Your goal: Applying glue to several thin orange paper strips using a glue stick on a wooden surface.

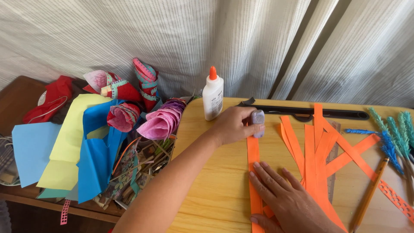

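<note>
So the left hand (233, 126) is closed around a small lilac glue stick (258, 122), tip down on the top end of one orange paper strip (253, 172). The right hand (286, 196) lies open and flat, fingers spread, pinning that same strip to the wooden table (215, 181) lower down. If you ask me, the trick here is keeping that flat hand pressing hard so the strip doesn't skate, and dragging the stick straight along the length with light pressure so the paper doesn't wrinkle or tear at the edge.

Counting outward: one strip being glued, then a loose pile of more orange strips (319, 151) just to the right, maybe seven or eight, they overlap too much to be sure. One white glue bottle (213, 96) with an orange cap behind the left hand. One pencil (370, 194), one ruler (332, 172) under the pile, a handful of teal feathery stems (394, 133), and a heap of coloured paper sheets (82, 146) off the table's left.
</note>
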